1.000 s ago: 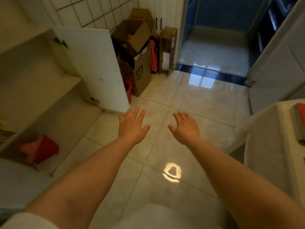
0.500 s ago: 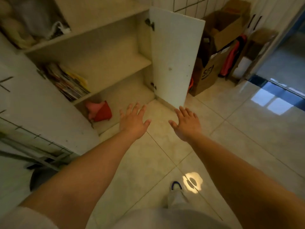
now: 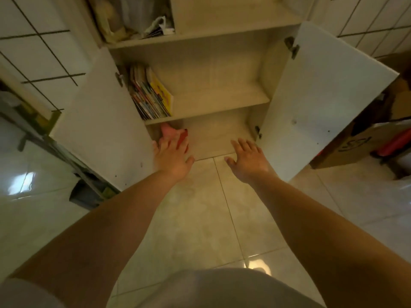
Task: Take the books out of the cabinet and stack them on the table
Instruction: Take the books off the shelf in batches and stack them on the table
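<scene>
Now the view has swung to face the cabinet (image 3: 213, 103). Left hand (image 3: 172, 160) & right hand (image 3: 249, 162) are flat, fingers spread, holding nothing. Books (image 3: 151, 92) lean on the middle shelf, left side; grabbed carelessly, they may slide & fall. Red thing (image 3: 183, 135) sits below; both doors open.

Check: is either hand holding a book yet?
No, the left hand and right hand are spread open and empty; the colourful leaning books sit on the cabinet shelf.
</scene>
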